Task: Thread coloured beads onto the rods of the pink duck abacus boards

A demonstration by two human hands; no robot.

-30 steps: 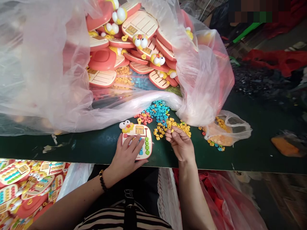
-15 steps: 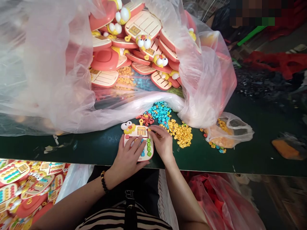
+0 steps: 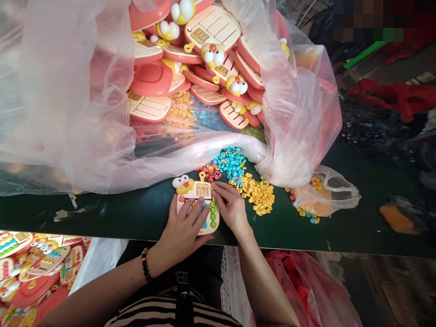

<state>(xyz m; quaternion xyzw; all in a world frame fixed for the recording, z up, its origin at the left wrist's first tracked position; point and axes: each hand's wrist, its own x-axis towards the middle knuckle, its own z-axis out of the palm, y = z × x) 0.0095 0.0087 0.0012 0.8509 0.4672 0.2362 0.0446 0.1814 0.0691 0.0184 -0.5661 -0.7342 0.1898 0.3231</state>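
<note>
A cream-and-red toy board (image 3: 190,196) with a googly-eyed yellow duck head lies on the dark green table. My left hand (image 3: 182,227) holds it, fingers spread over its face and thumb along the lower edge. Green beads (image 3: 213,213) line its right column, and some blue and red ones show between my fingers. My right hand (image 3: 231,204) is closed in a pinch at the board's upper right edge; a hint of yellow shows at the fingertips, too small to make out. Beyond are piles of red beads (image 3: 211,172), blue beads (image 3: 231,163) and yellow beads (image 3: 259,195).
A large clear plastic bag (image 3: 102,159) spreads over the back, full of bare toy boards (image 3: 213,27). A small bag (image 3: 315,197) of beads sits to the right, near an orange packet (image 3: 397,218). Bead-filled boards (image 3: 37,290) are heaped at lower left.
The view has shifted slightly. My left hand stays on the toy board, and my right hand keeps its pinch at the upper right edge with little movement.
</note>
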